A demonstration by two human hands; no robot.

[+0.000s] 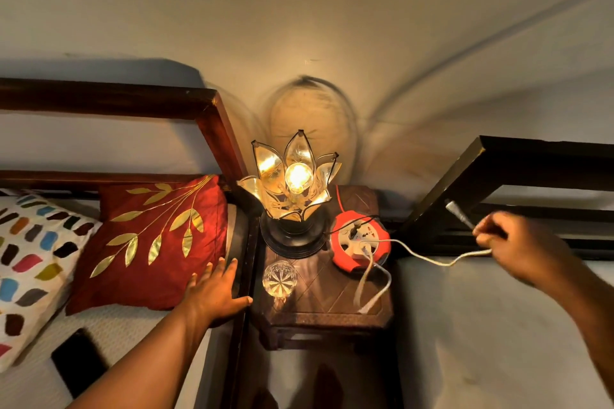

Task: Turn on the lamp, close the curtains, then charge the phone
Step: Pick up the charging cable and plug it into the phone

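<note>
two hands, right hand [518, 249] fingers pinching thin white cable [428, 259], left hand [216, 292] flat, petal-shaped glass lamp [292, 189] lit

Dim plain wall [299, 10] — dark wooden bedframes [212, 129] flank a carved side table [332, 295].

Lamp [292, 189]: gold-tinted glass petals, black base, bulb glowing warm yellow; cushion [149, 242]: red, gold leaf sprig; pillow [30, 259]: white, multicoloured dabs; extension reel [360, 242]: orange-red, white face; charging cable [432, 259]: white; phone [78, 360]: black.
</note>
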